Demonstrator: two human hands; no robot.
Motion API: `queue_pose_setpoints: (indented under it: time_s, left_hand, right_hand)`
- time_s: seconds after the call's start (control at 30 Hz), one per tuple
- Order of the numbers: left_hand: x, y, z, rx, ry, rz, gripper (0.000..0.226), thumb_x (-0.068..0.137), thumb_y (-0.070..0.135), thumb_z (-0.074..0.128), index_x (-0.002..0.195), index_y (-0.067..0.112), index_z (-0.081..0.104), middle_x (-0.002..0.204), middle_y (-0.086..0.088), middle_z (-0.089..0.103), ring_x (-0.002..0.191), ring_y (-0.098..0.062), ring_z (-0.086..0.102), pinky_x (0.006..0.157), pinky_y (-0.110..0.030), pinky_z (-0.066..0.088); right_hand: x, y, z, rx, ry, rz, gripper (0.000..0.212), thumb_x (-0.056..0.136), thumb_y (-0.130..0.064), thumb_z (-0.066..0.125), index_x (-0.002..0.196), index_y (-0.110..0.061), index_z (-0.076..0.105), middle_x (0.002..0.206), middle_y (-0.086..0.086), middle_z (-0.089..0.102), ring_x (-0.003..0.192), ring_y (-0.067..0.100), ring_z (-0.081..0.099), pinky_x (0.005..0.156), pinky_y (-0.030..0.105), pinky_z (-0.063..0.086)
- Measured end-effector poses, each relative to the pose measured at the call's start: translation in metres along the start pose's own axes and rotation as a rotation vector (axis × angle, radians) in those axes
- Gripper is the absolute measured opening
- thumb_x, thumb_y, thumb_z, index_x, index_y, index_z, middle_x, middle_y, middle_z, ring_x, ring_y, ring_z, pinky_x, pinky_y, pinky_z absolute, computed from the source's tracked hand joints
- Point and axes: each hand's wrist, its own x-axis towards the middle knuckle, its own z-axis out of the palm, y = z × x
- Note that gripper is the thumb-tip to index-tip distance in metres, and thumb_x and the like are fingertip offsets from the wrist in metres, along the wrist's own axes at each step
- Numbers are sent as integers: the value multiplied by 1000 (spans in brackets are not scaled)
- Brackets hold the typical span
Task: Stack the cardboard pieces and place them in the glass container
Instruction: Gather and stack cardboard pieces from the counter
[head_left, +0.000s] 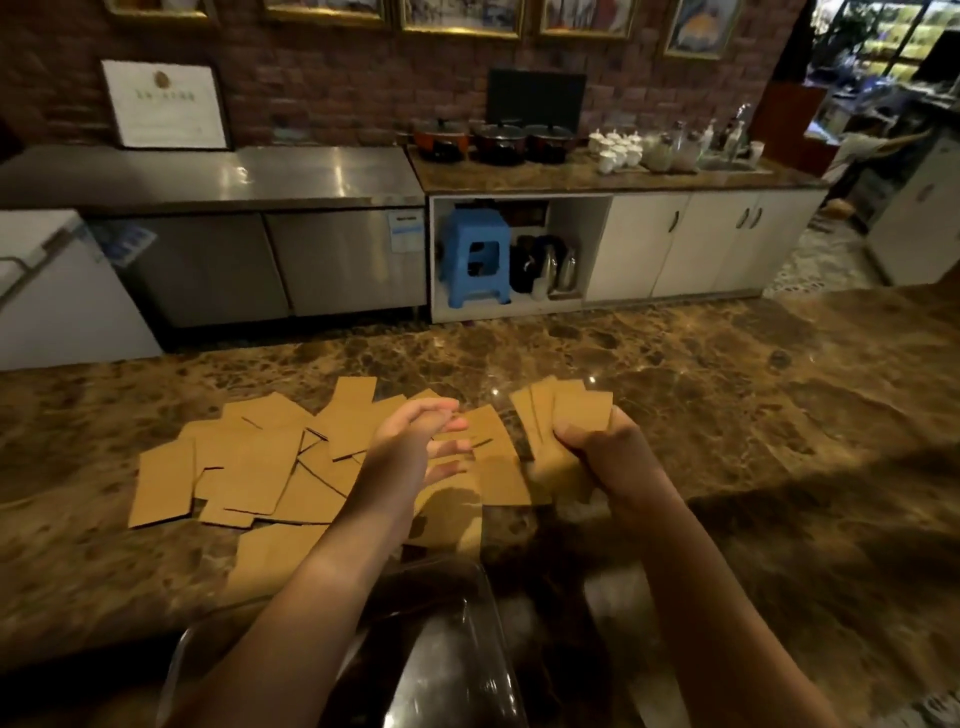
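The right hand (597, 441) is curled around a small fan of cardboard pieces (563, 410), holding them upright above the worktop (727, 415), their top edges spread a little apart. Just beside it, the left hand (415, 441) hovers with its fingers loosely spread and pointing toward the right hand; it holds nothing that I can make out, though its fingertips are blurred.

Under and to the left of the left hand lies a scattered heap of loose cardboard pieces (249, 467), flat on the marble, overlapping each other at all angles and reaching toward the worktop's left side. A few more lie flat beneath the two hands.

At the near edge of the worktop, below the forearms, stands the glass container (457, 649), clear and rounded; its contents are hard to tell through the glare.

Beyond the worktop's far edge is a steel counter (234, 176), a blue stool (475, 257) tucked in an open cabinet, and pots (498, 137) and white cups (618, 145) against the brick wall (337, 78).
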Motion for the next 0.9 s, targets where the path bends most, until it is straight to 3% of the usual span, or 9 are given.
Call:
queue_pose_setpoints:
  time_s: [0.1,0.17,0.3,0.4,0.5,0.57,0.67,0.8,0.9]
  left_hand:
    - [-20,22,-4,-150,38,-30,28,99,34,53,115,17,69,120,-10,72,108,-25,67,84,-43,55]
    - [-36,34,-13,-298,14,-3,40,93,41,53,121,18,69,122,-13,71,115,-31,64,87,-45,50]
    - [-62,56,-36,-534,-14,42,38,79,31,63,109,14,78,106,-14,78,90,-28,76,72,-40,58]
    - [-70,67,-55,-562,84,92,27,83,29,61,101,17,78,94,-9,80,77,-24,77,69,-40,52]
    - [-74,72,-71,-581,205,124,40,73,31,68,111,22,68,98,-7,80,87,-29,76,69,-40,52]
    - [-73,70,-77,-572,294,137,42,67,32,71,109,31,64,109,-7,75,102,-31,66,70,-41,51]
    - [-74,67,-78,-551,356,186,39,65,34,70,101,39,58,110,4,64,104,-23,59,72,-39,48]
    - [-72,65,-71,-506,305,238,65,69,44,66,131,39,51,115,5,64,107,-20,61,79,-39,52]
    - [-68,62,-70,-452,202,199,77,71,52,68,142,30,49,130,-6,66,117,-28,64,93,-47,53]
  right_hand:
    - [-29,-40,36,246,-218,-32,50,81,-31,77,129,-27,62,116,6,75,102,28,73,86,52,60]
    - [-47,-56,66,365,-349,-52,47,79,-29,79,124,-25,68,118,8,74,107,28,72,88,51,59]
    - [-73,-77,112,470,-445,-18,29,79,-17,77,107,-24,78,112,9,77,105,27,73,84,47,61]
    - [-81,-83,127,485,-397,35,49,72,-17,77,121,-14,71,114,12,76,110,33,69,92,59,56]
    - [-83,-88,128,531,-353,35,51,69,-14,77,120,-19,69,109,9,77,108,36,67,85,69,54]
    - [-84,-91,127,517,-282,-17,45,69,-16,76,111,-27,68,96,0,79,104,32,68,83,65,56]
    - [-90,-96,132,413,-170,-166,32,78,-21,75,101,-38,62,89,-11,78,94,18,71,79,46,58]
    - [-106,-98,145,158,-68,-474,18,90,-28,69,95,-43,61,92,-20,73,82,10,71,74,49,61]
    - [-110,-98,153,119,-185,-535,22,91,-33,67,91,-55,65,95,-17,74,85,10,72,75,46,61]
